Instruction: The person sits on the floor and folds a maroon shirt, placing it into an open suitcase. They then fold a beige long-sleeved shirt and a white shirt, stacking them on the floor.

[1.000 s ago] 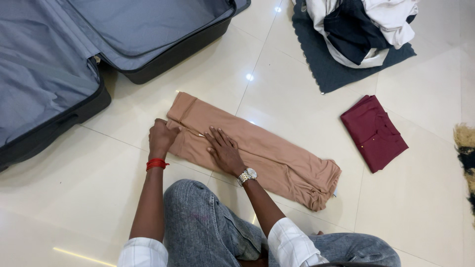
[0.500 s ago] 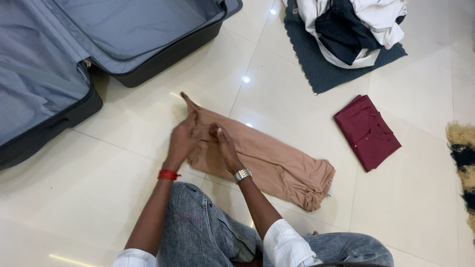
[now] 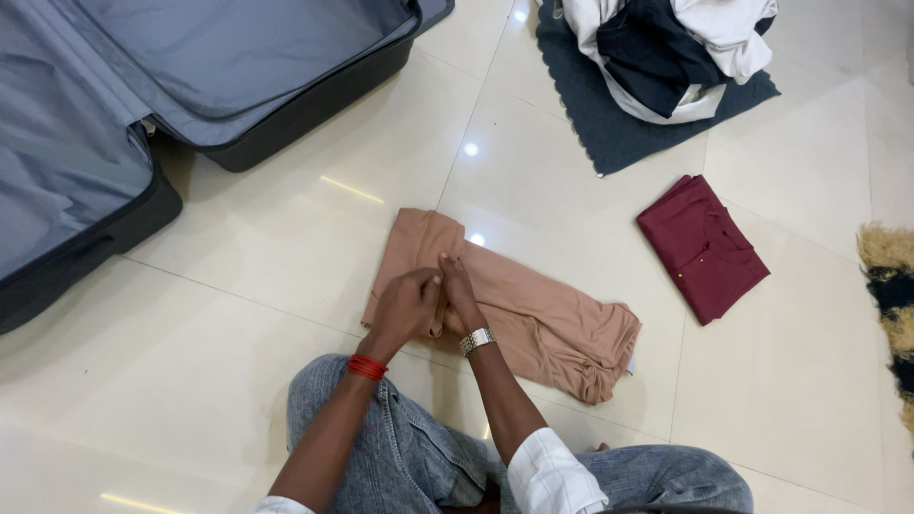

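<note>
Head view: tan garment [image 3: 533,309] lying on the tiled floor [image 3: 238,314], its left end folded over. Left hand [image 3: 405,306] and right hand [image 3: 459,297] pressed close together on the fold, fingers curled into the cloth; exact pinch cannot be told. Open grey suitcase [image 3: 114,105] upper left; folded maroon shirt [image 3: 700,247] right; clothes pile [image 3: 671,52] on a dark mat [image 3: 619,133].

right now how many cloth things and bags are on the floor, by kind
tan garment under both hands: 1
folded maroon shirt: 1
heap of clothes: 1
dark mat: 1
shaggy rug at the right edge: 1
open suitcase: 1
total: 6
</note>
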